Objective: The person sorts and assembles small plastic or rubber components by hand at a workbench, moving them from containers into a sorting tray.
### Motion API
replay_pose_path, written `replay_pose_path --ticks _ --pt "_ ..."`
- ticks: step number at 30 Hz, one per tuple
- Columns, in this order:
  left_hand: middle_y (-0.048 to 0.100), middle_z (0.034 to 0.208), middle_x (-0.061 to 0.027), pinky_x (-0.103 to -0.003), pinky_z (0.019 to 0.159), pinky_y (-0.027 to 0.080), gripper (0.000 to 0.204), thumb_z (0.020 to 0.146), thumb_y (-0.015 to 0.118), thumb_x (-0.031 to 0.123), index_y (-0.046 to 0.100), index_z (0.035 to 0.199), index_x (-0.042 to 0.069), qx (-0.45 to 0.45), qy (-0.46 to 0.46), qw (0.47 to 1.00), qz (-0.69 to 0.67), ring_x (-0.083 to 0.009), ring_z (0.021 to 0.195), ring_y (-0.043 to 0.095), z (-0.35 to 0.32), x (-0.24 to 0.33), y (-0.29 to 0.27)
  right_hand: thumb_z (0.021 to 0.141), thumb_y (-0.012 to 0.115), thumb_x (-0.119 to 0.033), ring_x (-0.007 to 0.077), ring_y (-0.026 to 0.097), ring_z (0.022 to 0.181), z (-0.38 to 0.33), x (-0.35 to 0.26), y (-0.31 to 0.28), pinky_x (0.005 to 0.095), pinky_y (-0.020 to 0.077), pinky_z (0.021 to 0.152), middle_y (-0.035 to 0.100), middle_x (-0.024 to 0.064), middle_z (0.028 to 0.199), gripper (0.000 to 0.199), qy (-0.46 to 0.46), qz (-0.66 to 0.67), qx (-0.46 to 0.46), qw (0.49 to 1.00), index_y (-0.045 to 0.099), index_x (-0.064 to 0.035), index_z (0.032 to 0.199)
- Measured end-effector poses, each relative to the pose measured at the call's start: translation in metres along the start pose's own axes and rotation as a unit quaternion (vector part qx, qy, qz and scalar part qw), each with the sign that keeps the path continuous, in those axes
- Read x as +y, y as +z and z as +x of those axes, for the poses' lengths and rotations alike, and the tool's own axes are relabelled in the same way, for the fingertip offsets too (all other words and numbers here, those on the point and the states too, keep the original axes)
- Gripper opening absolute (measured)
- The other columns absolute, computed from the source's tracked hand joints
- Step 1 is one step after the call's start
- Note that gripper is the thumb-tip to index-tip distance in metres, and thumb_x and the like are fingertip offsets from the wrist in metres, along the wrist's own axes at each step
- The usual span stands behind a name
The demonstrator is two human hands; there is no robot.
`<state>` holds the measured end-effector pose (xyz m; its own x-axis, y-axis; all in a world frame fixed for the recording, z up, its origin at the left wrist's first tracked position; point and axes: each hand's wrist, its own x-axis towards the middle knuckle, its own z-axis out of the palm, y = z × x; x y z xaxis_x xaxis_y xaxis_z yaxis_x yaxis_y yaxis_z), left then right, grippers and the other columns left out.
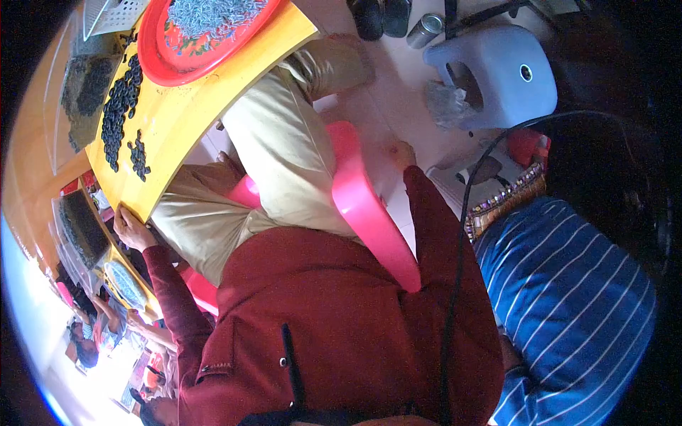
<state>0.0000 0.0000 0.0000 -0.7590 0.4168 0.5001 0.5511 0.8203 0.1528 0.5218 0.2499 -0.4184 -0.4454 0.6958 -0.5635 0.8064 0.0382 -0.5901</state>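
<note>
My left hand (132,228) rests at the near left corner of the yellow tabletop (186,122), its fingers stretched along the edge with nothing visible in them. Down beside the pink stool (366,202), on the right, hangs my right hand (400,152); its fingers are too small and dim to read. On the table lie many small black parts (121,106), with a smaller cluster of black parts (138,155) nearer my left hand. Farther back, a red round tray (153,53) holds a heap of thin silvery screw-like pieces (213,15).
A white basket (114,18) and a clear bag of dark parts (85,89) sit at the far left. Right of me are a blue plastic stool (515,74), a metal can (425,31) and a person in a striped blue shirt (568,305). A black cable (460,284) crosses my right side.
</note>
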Motion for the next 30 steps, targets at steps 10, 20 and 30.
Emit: replay_pose_path --ticks 10,20,30 --pt "0.062 0.107 -0.0162 -0.035 0.089 0.042 0.038 0.090 0.050 0.033 0.064 0.108 0.003 -0.006 -0.013 1.000 -0.013 -0.0283 0.099 0.057 -0.002 0.010 0.012 0.076 0.064 -0.018 0.0241 0.062 0.073 0.036 0.235 0.020 0.0352 0.0484 0.069 0.065 0.0075 0.074 0.016 0.008 0.204 0.345 0.916 0.065 -0.0029 0.082" --pt "0.062 0.107 -0.0160 -0.035 0.089 0.042 0.036 0.088 0.050 0.031 0.064 0.108 0.004 -0.017 -0.008 1.000 0.009 -0.0288 0.099 0.057 0.004 -0.005 -0.006 0.082 0.062 -0.012 0.0235 0.063 0.074 -0.008 0.026 -0.165 0.0343 0.0489 0.071 0.066 0.0123 0.084 0.022 0.038 0.243 0.483 0.840 0.063 0.0017 0.098" --pt "0.061 0.106 -0.0166 -0.035 0.088 0.042 0.036 0.089 0.050 0.031 0.064 0.107 0.003 -0.010 0.014 1.000 -0.001 -0.0286 0.098 0.057 -0.005 -0.002 0.001 0.076 0.064 -0.015 0.0332 0.065 0.079 0.014 0.033 -0.180 0.0396 0.0505 0.071 0.067 0.0159 0.086 0.018 0.043 0.035 0.390 0.919 0.069 -0.0065 0.091"
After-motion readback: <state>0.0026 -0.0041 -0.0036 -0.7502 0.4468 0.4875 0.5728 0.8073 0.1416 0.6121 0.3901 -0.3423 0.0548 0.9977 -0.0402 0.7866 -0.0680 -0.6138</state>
